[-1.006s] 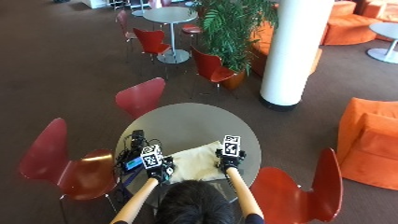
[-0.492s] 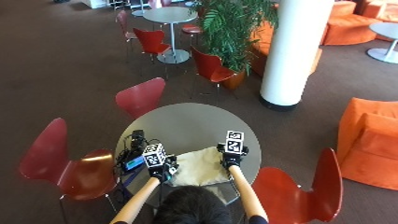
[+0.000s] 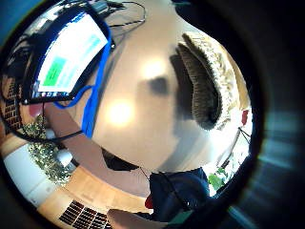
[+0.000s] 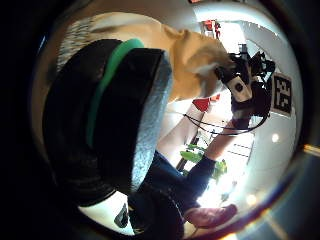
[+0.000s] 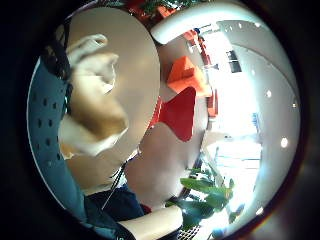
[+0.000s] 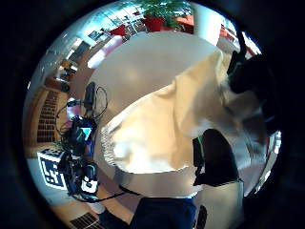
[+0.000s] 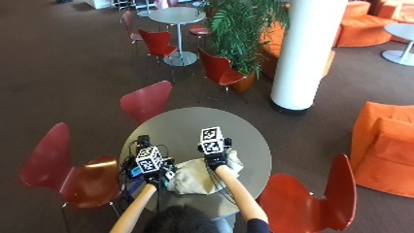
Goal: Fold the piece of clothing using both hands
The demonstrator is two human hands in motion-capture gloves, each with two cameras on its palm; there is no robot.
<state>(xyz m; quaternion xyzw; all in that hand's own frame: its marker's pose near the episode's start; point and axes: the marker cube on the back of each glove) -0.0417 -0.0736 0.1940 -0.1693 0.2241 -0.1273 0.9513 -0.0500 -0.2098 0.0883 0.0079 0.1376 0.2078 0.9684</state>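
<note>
A cream garment (image 7: 194, 178) lies bunched on the near part of the round grey table (image 7: 187, 126). My left hand (image 7: 158, 174) is at its left edge; in the left palm views its thumb (image 4: 125, 115) curls against the cloth (image 4: 185, 55), and the ribbed hem (image 3: 205, 90) hangs just above the tabletop. My right hand (image 7: 215, 159) is over the garment's far middle. Its fingers (image 6: 214, 162) pinch a raised fold of the cloth (image 6: 157, 129), which drapes from the hand down to the table.
A tablet in a blue case (image 7: 134, 170) with cables lies on the table just left of my left hand, also the tablet (image 3: 66, 57). Red chairs stand at the left (image 7: 71, 170), right (image 7: 310, 199) and far side (image 7: 146, 99). The table's far half is bare.
My right hand has moved left from the garment's right edge to above its middle, carrying the cloth over. The garment looks narrower. The left hand has barely moved.
</note>
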